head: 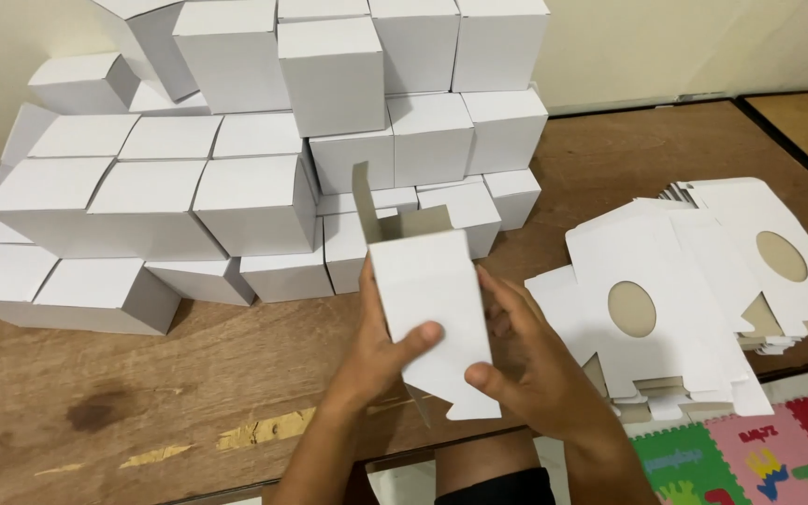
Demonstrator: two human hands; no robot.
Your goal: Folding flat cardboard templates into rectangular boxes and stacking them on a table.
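A white cardboard box (427,290), partly folded with its far end flaps open and a loose flap at the near end, is held above the wooden table (142,393). My left hand (381,351) grips its left side with the thumb across the front face. My right hand (530,360) holds the right side, thumb on the near lower corner. Both hands sit near the table's front edge.
A tall pile of folded white boxes (254,140) fills the back left of the table. A stack of flat white box blanks with oval cut-outs (685,281) lies at the right. A colourful foam floor mat (759,458) shows at lower right.
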